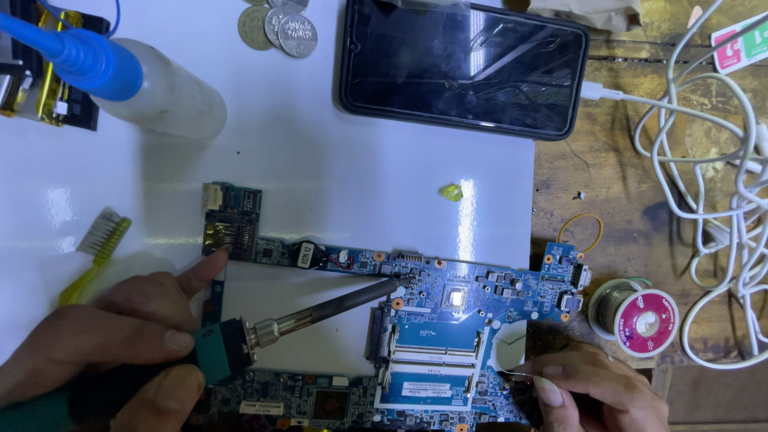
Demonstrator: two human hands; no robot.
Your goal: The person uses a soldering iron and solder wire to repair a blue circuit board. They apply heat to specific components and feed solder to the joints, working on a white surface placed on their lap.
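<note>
soldering iron [320, 314] sits clamped in my left hand [104, 344], its tip touching the blue circuit board [448, 320] on the white mat [320, 160]. my right hand [592, 392] pinches thin tweezers [520, 374] at the board's lower right edge; a solder spool [636, 320] lies just beside it
</note>
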